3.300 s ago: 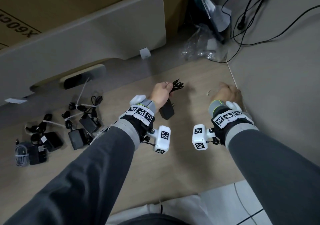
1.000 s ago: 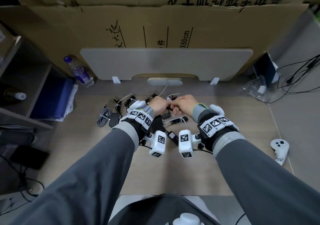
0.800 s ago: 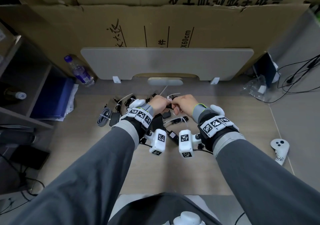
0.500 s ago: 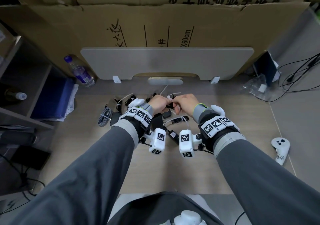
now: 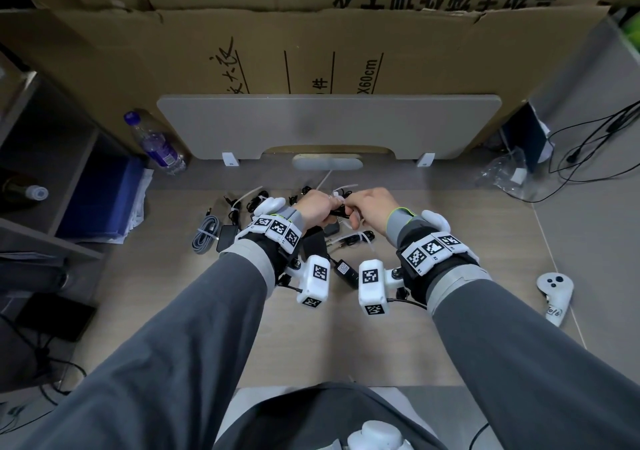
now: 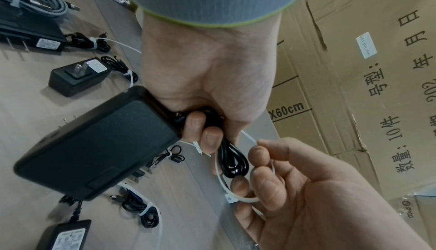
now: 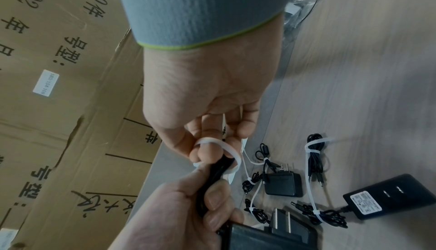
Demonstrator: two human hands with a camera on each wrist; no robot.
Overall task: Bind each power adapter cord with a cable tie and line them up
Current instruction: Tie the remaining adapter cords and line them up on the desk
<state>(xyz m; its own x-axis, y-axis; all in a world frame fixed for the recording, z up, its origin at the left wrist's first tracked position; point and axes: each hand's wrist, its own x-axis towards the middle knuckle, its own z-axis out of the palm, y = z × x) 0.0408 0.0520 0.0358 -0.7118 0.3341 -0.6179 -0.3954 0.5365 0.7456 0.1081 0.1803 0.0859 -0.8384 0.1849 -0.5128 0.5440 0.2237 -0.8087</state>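
Your left hand point(image 6: 207, 78) holds the folded black cord point(image 6: 232, 158) of a black power adapter point(image 6: 94, 142) above the counter point(image 5: 433, 228); its grip is curled round the cord bundle just where the cord leaves the adapter body, and the adapter hangs from that hand with its flat face toward the left wrist camera and its prongs pointing away. The free loop end of the cord sticks out past your fingertips. Your right hand point(image 7: 205, 108) pinches a white cable tie point(image 7: 226, 149), which curves as an open loop round the cord bundle; its tail passes between your right fingers. Both hands meet over the middle of the counter, in front of a grey panel point(image 5: 329, 124) leaning on a cardboard box point(image 5: 311, 55). Below and around your hands lie several black adapters point(image 7: 283, 183) whose cords already carry white ties, with long tie tails sticking out; a grey braided cable point(image 5: 206, 236), also tied, lies at the left end. A plastic bottle point(image 5: 156, 145) stands at the far left, and a white controller point(image 5: 556, 292) lies well to the right.
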